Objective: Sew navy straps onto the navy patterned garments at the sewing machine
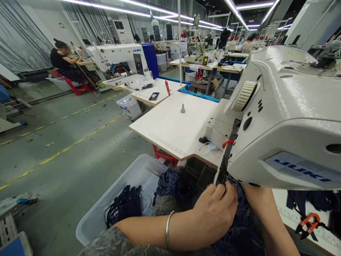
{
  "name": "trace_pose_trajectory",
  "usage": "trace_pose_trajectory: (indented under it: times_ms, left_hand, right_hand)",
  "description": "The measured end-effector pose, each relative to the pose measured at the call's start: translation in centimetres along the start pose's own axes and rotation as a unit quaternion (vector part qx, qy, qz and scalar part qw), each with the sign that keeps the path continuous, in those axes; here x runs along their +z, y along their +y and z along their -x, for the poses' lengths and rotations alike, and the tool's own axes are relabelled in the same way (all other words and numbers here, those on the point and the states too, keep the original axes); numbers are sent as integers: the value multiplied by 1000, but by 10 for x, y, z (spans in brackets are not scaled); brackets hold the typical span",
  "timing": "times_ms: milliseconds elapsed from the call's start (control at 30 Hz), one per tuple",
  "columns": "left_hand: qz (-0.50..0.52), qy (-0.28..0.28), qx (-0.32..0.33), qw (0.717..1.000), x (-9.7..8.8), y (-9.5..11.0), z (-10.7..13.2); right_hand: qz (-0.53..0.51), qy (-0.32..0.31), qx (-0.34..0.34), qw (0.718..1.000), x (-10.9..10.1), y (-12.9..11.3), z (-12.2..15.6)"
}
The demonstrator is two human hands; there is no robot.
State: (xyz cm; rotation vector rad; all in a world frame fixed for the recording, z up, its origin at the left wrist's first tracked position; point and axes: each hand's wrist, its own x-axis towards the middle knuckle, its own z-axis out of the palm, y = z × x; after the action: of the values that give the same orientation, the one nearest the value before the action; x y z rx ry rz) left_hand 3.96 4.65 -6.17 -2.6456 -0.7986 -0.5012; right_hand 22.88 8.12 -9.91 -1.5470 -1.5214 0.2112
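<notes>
My left hand (220, 208), with a silver bangle on its wrist, is at the needle end of a white JUKI sewing machine (266, 117). Its fingers are curled and pinched on navy fabric (241, 202) beside the dark presser area. My right hand (254, 195) reaches in under the machine head from the right; its fingers are hidden behind the left hand and the machine. More navy fabric hangs below both hands across my lap.
A clear plastic bin (103, 202) on the left holds navy strips (128, 201). The white table (170, 121) carries a grey peg (183, 108). Orange-handled snips (309, 224) lie at the right. Another JUKI machine (125, 60) and a seated person (64, 60) are farther off.
</notes>
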Motion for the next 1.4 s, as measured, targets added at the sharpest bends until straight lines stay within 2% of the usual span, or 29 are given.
trace_pose_trajectory:
  times_ms: [333, 600, 800, 1000, 1267, 1400]
  left_hand:
    - [-6, 59, -32, 998, 9, -1, 1]
    - [12, 78, -37, 996, 11, -1, 1]
    - [10, 55, -31, 998, 10, 1, 4]
    - [-4, 40, -19, 999, 6, 0, 6]
    - [8, 47, -32, 998, 8, -2, 2]
    - [2, 40, -37, 998, 9, -2, 1]
  right_hand:
    - [23, -22, -30, 999, 0, -2, -2]
    - [58, -27, -43, 997, -5, -7, -11]
    - [38, -29, -52, 998, -6, -10, -9]
    - [-15, -11, 15, 1000, -7, -13, -2]
    - [-5, 1, -12, 1000, -4, -7, -8]
    - [6, -1, -4, 1000, -4, -6, -9]
